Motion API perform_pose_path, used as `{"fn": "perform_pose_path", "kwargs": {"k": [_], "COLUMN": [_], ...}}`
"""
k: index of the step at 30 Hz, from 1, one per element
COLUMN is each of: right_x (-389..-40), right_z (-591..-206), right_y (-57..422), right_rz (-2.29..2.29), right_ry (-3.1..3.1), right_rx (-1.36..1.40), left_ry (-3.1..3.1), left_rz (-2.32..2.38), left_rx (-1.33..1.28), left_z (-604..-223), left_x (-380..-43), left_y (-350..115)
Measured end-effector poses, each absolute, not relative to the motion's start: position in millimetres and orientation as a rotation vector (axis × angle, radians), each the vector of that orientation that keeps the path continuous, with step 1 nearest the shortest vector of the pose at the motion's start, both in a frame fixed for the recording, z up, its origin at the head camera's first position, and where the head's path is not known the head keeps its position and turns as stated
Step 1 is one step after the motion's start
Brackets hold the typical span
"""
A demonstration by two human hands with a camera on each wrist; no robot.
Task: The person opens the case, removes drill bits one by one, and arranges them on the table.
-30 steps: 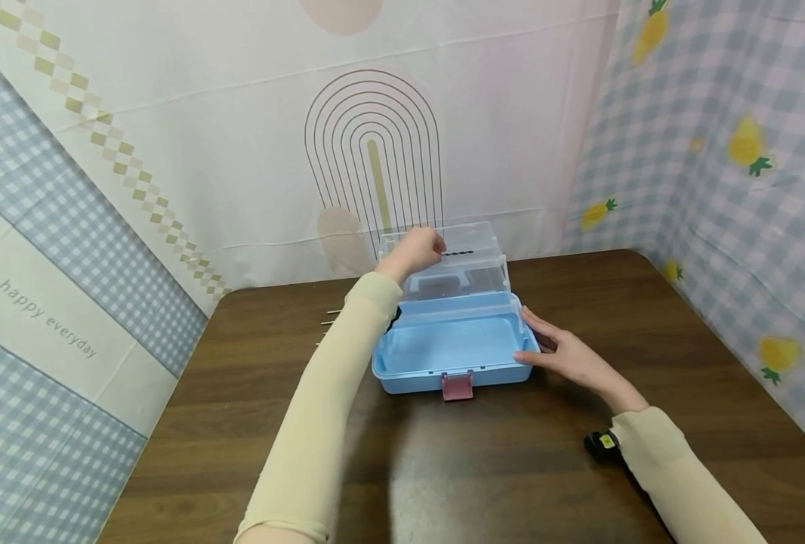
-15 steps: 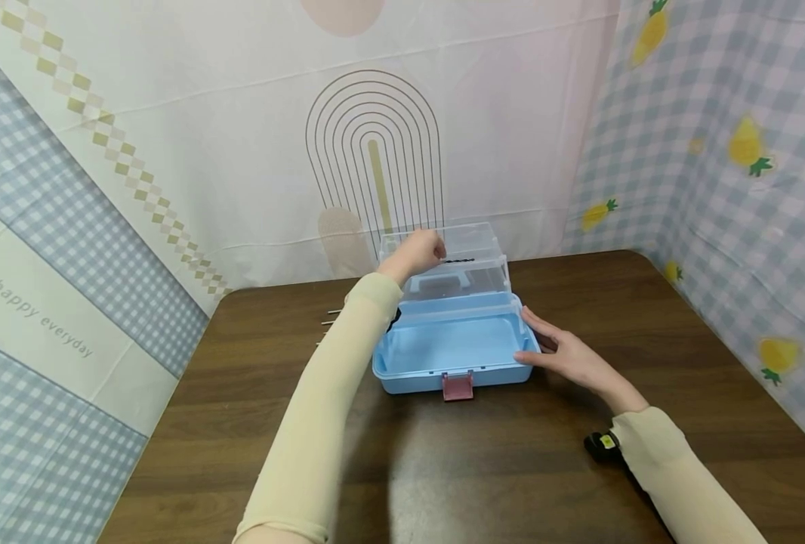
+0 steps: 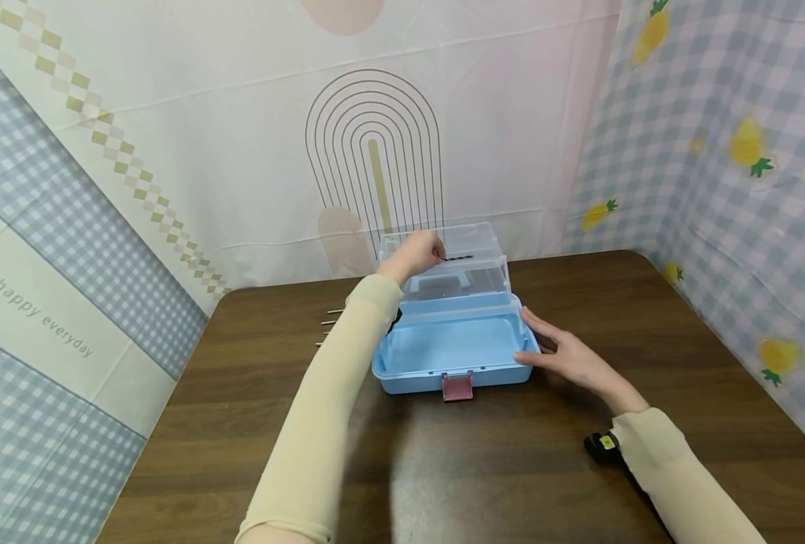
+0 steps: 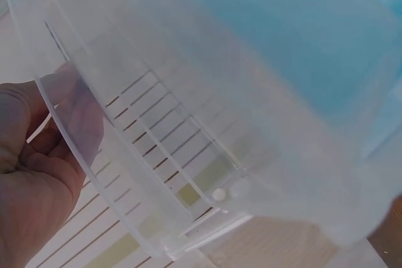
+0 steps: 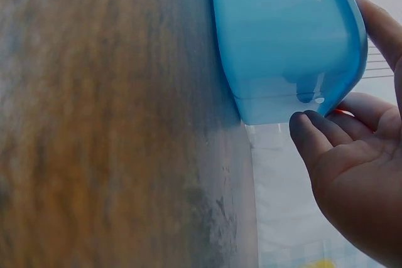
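My left hand [image 3: 417, 253] pinches a dark drill bit [image 3: 458, 258] with a spiral body over the raised clear lid. In the left wrist view, the fingers [image 4: 75, 101] show partly through the clear plastic, and the thin bit [image 4: 56, 39] shows near their tips. My right hand [image 3: 572, 359] holds the right end of the blue toolbox [image 3: 409, 385], thumb on the front rim and fingers along the far side. The right wrist view shows that hand [image 5: 358, 155] around the blue wall [image 5: 289, 42]. The clear lid [image 3: 494, 272] leans back, its handle upright.
A pink latch [image 3: 458, 387] hangs down at the toolbox's front. Several thin metal rods [image 3: 328, 323] lie left of the box, partly hidden by the left sleeve. The dark wooden table [image 3: 253, 423] ends at a printed cloth [image 3: 498, 113] behind.
The drill bit dips slightly and then rises a little in my left hand, its tilt shifting. My right hand and the toolbox stay where they were.
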State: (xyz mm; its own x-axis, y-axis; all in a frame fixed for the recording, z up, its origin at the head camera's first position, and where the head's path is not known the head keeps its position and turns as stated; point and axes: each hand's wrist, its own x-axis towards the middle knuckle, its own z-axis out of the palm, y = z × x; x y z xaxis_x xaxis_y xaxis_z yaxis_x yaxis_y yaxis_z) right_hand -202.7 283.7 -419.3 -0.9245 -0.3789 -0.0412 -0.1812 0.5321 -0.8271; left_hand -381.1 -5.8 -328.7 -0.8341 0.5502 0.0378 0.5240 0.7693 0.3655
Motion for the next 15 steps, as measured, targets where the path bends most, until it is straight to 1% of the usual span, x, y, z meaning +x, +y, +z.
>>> {"fn": "perform_pose_path", "kwargs": {"k": [15], "right_x": [-203.2], "right_z": [-419.6], "right_y": [283.9], "right_rz": [-1.333], "right_ry": [2.561], "right_rx": [-0.475], "left_ry": [2.919], "left_rz": [0.518], "left_rx": [0.945], "left_z": [-338.0], "left_x": [-382.8], "left_y": [-7.0]}}
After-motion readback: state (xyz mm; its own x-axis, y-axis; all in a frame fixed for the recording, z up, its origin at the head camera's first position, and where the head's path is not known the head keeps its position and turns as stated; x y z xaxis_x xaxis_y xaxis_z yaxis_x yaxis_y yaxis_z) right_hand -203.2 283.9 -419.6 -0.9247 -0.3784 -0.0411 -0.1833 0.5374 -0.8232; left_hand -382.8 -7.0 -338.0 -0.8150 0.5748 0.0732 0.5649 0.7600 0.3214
